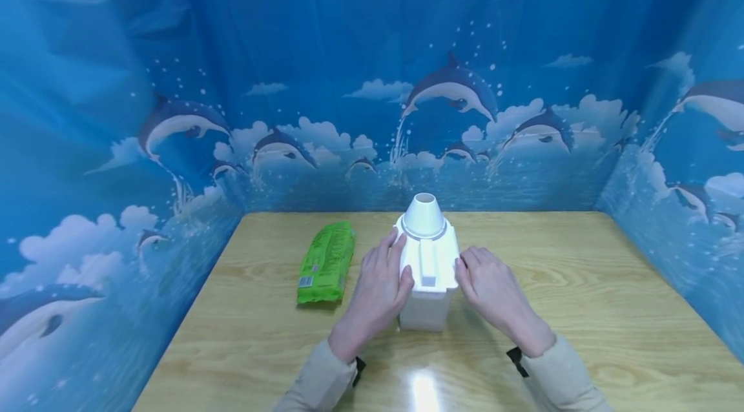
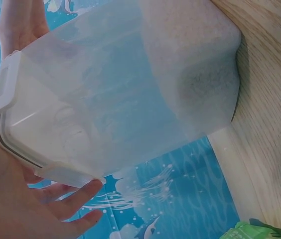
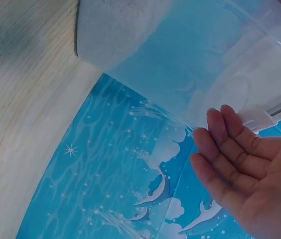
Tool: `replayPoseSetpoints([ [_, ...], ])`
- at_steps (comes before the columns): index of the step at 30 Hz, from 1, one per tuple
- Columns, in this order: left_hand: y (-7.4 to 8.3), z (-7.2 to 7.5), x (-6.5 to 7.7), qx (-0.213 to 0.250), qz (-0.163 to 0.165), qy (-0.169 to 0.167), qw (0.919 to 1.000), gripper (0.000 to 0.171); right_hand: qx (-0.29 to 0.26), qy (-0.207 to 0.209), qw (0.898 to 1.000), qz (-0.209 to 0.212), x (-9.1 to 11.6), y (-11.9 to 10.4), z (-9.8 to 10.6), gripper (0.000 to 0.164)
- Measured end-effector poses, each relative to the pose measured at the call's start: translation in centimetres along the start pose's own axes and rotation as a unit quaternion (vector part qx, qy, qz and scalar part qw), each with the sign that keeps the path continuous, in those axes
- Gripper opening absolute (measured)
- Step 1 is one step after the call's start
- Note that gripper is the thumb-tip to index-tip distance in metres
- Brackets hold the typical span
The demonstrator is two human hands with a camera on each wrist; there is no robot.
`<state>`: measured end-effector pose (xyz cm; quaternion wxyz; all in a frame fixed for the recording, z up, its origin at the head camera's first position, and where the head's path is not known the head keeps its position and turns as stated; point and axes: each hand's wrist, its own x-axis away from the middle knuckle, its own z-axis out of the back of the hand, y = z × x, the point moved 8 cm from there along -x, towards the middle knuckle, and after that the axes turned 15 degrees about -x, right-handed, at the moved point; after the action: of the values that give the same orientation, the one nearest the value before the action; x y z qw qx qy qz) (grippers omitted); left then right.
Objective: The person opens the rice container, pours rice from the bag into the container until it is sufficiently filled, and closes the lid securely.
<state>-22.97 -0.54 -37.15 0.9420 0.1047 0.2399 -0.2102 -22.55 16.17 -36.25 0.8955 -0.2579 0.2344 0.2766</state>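
Note:
A tall translucent storage container (image 1: pixel 423 312) stands upright on the table, with a white lid (image 1: pixel 444 265) on top. The lid carries a cone-shaped white spout (image 1: pixel 424 217) and a raised bar. Pale, grain-like contents (image 2: pixel 195 55) fill its lower part in the left wrist view. My left hand (image 1: pixel 379 279) grips the lid's left edge, thumb on top and fingers down beside a white side latch (image 2: pixel 68 178). On the opposite edge, my right hand (image 1: pixel 494 289) has its curled fingers at another side latch (image 3: pixel 257 118), thumb by the lid's rim.
A green printed packet (image 1: pixel 328 263) lies on the wooden table (image 1: pixel 250 341), left of the container. Blue curtains (image 1: pixel 349 31) with dolphins and clouds enclose the table at the back and both sides.

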Motion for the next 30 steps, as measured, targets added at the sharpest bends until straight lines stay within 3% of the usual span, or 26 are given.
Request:
replayPoseSetpoints([
  [11, -0.06, -0.19, -0.02, 0.007, -0.003, -0.008, 0.9999, 0.056, -0.007, 0.006, 1.000, 0.010, 0.00, -0.17, -0.04, 0.029],
  [25, -0.08, -0.05, 0.18, 0.005, -0.002, -0.015, 0.9999, 0.056, -0.015, -0.022, 0.999, -0.026, 0.02, 0.23, -0.07, 0.026],
  [30, -0.14, 0.33, 0.11, -0.023, -0.006, -0.001, 0.9997, 0.056, -0.009, -0.035, 0.998, -0.049, -0.08, 0.27, 0.20, 0.026],
])
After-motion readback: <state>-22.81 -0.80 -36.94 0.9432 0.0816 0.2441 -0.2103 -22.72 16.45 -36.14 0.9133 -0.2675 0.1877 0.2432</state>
